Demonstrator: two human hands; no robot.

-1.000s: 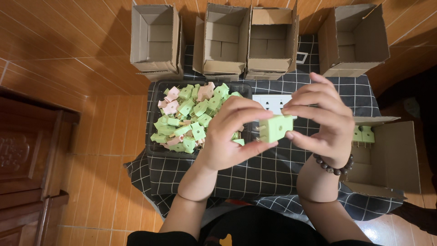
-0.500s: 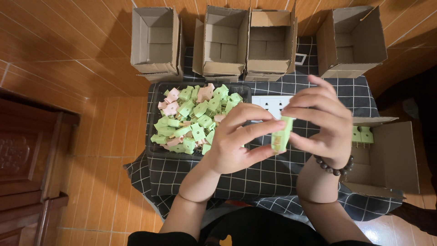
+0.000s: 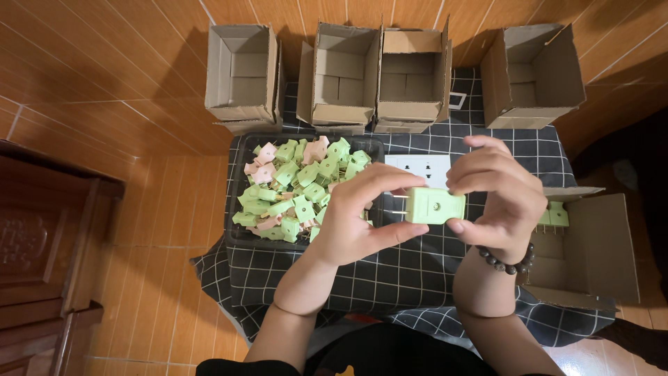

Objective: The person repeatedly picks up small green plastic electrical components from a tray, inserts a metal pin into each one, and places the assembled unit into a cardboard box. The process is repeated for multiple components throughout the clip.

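Orange-brown floor tiles surround a low counter [image 3: 431, 278] draped in a dark checked cloth. Four open cardboard boxes [image 3: 243, 73] stand in a row along its far edge, and a fifth cardboard box [image 3: 602, 251] lies open on its side at the right, with a few green plugs inside.

Both hands meet above the cloth. The right hand [image 3: 497, 198] is closed around a pale green plastic plug [image 3: 435, 205], pinching its body with the fingers on top and the thumb below. Its two metal prongs point left, toward the left hand [image 3: 362, 223], whose curled fingers and thumb touch the plug at the prong end. The plug is held clear of the counter, over a white wall-socket plate [image 3: 421, 167] that lies flat on the cloth.

Left of the hands sits a black rectangular tray [image 3: 236, 233] heaped with loose green and pink plugs [image 3: 296, 188].

To handle the plug well, I judge that the right hand should keep its firm pinch on the body so it cannot twist, while the left fingertips work only at the prongs. Holding it level and turned toward the camera keeps both prongs easy to see, and staying over the cloth means a slip lands softly rather than on the tiles.
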